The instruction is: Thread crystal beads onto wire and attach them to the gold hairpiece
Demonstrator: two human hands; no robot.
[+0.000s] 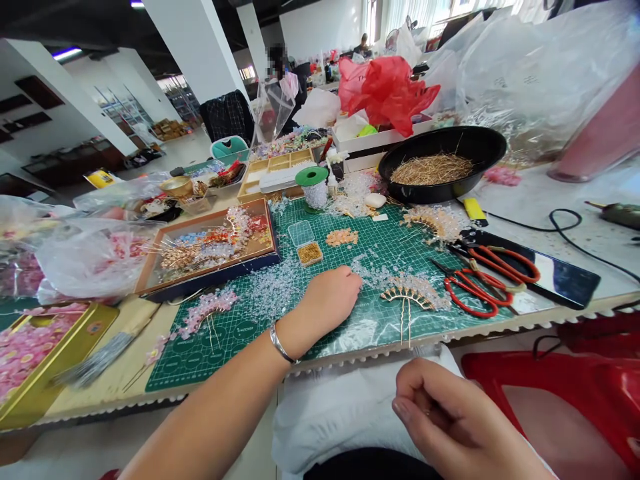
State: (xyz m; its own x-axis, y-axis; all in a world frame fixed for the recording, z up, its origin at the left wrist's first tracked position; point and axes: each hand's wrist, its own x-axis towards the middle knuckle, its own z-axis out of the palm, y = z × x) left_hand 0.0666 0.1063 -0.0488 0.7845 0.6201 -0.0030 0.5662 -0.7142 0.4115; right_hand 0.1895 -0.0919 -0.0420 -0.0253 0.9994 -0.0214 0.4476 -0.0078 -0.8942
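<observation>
Resting on a green cutting mat (pixel 240 353) atop a workshop table (pixel 100 393), the left hand (pixel 330 297) has a loose, empty grip, near one gold fan-shaped hairpin (pixel 407 300), whose long prongs point toward the person. The right hand (pixel 440 420) pinches narrow above one white cushion (pixel 330 420), its contents too small to tell.

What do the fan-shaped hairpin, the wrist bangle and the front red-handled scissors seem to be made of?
The fan-shaped hairpin looks like gold-toned metal wire: thin, shiny prongs. The wrist bangle looks like polished silver-toned metal, given its bright highlights. The front red-handled scissors seem to have glossy plastic or coated handles; the coating is hard to tell.
</observation>
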